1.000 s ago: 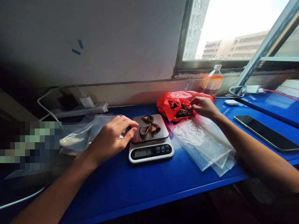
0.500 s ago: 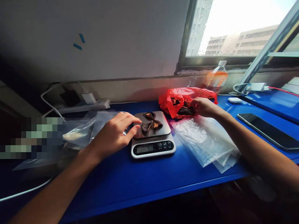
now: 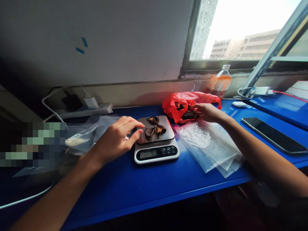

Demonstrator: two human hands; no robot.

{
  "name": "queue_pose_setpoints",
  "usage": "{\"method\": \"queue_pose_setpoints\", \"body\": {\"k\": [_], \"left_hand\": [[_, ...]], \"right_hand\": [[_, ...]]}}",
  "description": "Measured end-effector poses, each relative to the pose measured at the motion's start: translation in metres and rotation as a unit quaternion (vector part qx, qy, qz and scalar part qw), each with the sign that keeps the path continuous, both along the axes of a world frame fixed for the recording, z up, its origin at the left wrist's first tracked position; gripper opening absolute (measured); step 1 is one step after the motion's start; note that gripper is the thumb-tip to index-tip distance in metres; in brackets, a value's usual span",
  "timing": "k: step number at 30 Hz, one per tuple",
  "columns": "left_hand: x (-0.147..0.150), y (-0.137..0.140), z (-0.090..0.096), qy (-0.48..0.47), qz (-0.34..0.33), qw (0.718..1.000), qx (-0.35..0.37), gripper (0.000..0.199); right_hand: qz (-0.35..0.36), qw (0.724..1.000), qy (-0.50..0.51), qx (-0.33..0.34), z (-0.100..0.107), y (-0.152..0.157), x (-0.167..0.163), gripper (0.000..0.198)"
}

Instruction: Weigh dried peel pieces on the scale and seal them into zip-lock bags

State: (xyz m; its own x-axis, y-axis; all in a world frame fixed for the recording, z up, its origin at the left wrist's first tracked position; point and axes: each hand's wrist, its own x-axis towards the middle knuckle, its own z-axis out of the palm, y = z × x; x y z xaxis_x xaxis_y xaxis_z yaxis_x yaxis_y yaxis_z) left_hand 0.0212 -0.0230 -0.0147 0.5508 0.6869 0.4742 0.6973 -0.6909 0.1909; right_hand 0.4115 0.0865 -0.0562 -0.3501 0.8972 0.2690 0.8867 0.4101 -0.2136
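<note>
My left hand (image 3: 123, 133) hovers at the left edge of a kitchen scale (image 3: 157, 156), thumb and forefinger apart, holding nothing. On the scale's steel plate lie several dark, curled dried pieces (image 3: 157, 131), brown inside, resembling dried peel. The display seems to read 90 or 9.0. To the right, my right hand (image 3: 205, 111) reaches into the mouth of a red plastic bag (image 3: 178, 100), which holds more of the dark dried pieces (image 3: 189, 115). Its fingers are drawn together among them; whatever is between the fingertips is hidden.
Clear plastic bags (image 3: 208, 149) lie right of the scale, more plastic bags (image 3: 84, 134) to its left. A phone (image 3: 274, 135), a white earbud case (image 3: 239, 104) and an orange drink bottle (image 3: 220, 82) stand or lie at the right. A power strip (image 3: 86, 110) runs along the wall.
The right hand's fingers have shifted slightly within the bag's mouth. My left hand and the pieces on the scale stay put; the whole view has shifted a little.
</note>
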Motion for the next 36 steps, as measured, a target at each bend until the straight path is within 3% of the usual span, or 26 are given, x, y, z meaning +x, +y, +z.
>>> {"method": "queue_pose_setpoints", "body": {"k": [5, 8, 14, 19, 23, 27, 29, 32, 34, 36], "left_hand": [[-0.001, 0.001, -0.001, 0.009, -0.009, 1.000, 0.020, 0.024], [-0.001, 0.002, -0.001, 0.014, -0.013, 1.000, 0.025, 0.024], [-0.003, 0.003, -0.002, 0.021, -0.018, 0.999, 0.026, 0.024], [-0.004, 0.004, -0.003, 0.024, -0.025, 0.999, 0.034, 0.024], [-0.004, 0.004, -0.002, 0.023, -0.026, 0.999, 0.026, 0.025], [-0.004, 0.004, -0.003, 0.022, -0.028, 0.999, 0.023, 0.026], [-0.005, 0.004, -0.003, 0.022, -0.027, 0.999, 0.022, 0.026], [-0.005, 0.004, -0.004, 0.022, -0.027, 0.999, 0.024, 0.026], [-0.005, 0.004, -0.004, 0.022, -0.027, 0.999, 0.024, 0.026], [-0.005, 0.004, -0.004, 0.021, -0.024, 0.999, 0.022, 0.026]], "right_hand": [[0.049, 0.999, -0.021, 0.001, 0.002, -0.001, -0.002, 0.029], [0.008, 1.000, -0.008, 0.011, 0.001, 0.000, -0.001, 0.022], [-0.075, 0.990, 0.113, 0.027, -0.004, 0.005, 0.010, 0.025], [0.002, 0.998, 0.059, -0.011, -0.001, 0.001, 0.007, 0.012], [0.024, 1.000, 0.017, 0.010, -0.001, 0.000, 0.001, 0.010], [0.028, 0.993, 0.105, 0.049, -0.001, 0.000, -0.001, 0.036], [0.029, 0.983, 0.170, 0.064, 0.000, -0.001, -0.001, 0.047], [0.011, 0.960, 0.278, 0.016, 0.002, -0.005, -0.002, 0.038], [0.009, 0.919, 0.392, -0.047, 0.004, -0.008, -0.003, 0.030], [0.025, 0.851, 0.516, -0.097, 0.007, -0.012, -0.005, 0.029]]}}
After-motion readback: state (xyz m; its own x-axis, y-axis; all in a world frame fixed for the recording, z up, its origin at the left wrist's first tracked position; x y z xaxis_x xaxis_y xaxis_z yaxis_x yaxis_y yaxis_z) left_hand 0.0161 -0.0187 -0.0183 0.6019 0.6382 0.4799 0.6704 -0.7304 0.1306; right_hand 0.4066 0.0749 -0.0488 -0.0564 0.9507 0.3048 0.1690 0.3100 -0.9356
